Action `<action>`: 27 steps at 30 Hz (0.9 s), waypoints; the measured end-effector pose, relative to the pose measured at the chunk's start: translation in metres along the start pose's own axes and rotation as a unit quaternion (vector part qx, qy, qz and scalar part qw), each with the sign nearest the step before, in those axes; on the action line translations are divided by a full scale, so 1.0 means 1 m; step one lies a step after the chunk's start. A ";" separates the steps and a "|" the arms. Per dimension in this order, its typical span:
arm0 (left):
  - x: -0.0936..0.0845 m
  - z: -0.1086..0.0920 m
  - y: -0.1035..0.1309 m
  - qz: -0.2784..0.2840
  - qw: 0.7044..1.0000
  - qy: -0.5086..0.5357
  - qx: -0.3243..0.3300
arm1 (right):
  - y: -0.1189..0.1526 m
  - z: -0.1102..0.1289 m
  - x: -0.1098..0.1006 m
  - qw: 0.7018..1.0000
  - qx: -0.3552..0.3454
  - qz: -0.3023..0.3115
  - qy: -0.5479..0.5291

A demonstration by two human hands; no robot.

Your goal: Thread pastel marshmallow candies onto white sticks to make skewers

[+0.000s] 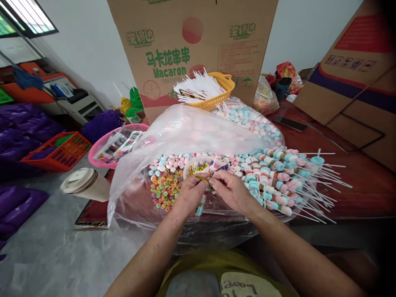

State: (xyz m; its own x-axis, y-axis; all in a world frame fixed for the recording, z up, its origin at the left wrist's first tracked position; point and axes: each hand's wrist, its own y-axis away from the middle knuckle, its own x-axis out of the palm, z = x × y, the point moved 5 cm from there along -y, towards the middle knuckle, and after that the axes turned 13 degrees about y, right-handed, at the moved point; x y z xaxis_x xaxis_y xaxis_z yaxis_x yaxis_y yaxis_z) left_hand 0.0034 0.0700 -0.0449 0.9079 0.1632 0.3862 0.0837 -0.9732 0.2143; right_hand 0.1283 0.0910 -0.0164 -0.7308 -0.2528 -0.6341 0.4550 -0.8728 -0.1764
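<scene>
My left hand (192, 196) and my right hand (232, 190) are close together over the candy, fingers pinched. A thin gold twist tie (202, 178) runs between their fingertips. Below them hangs a partly hidden blue and pink piece of a marshmallow skewer (200, 207); my hands cover its upper part. Just behind, a white bowl (186, 170) holds gold strips and small colourful packets. Fruit-coloured ring candies (165, 187) lie to the left. Pastel marshmallows (173, 161) spread behind them, and finished-looking marshmallow skewers (278, 177) pile up on the right, sticks pointing outward.
Clear plastic sheeting (185, 128) covers part of the red table (346, 189). Behind stand a yellow basket (213, 103) of white sticks and a tall cardboard box (204, 49). A pink basket (95, 154) and lidded cup (89, 185) are left; a phone (291, 123) lies right.
</scene>
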 end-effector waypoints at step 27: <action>-0.022 -0.006 0.012 -0.088 0.991 0.095 0.027 | -0.014 0.007 -0.010 0.927 -0.104 -0.183 0.310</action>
State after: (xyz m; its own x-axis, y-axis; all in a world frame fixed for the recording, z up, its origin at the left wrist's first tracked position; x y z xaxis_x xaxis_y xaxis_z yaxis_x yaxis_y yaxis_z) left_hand -0.0182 0.0555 -0.0456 0.7841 0.3531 0.5104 0.2598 -0.9336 0.2467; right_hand 0.1260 0.1025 -0.0026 -0.4515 0.3903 -0.8024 0.3694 -0.7368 -0.5663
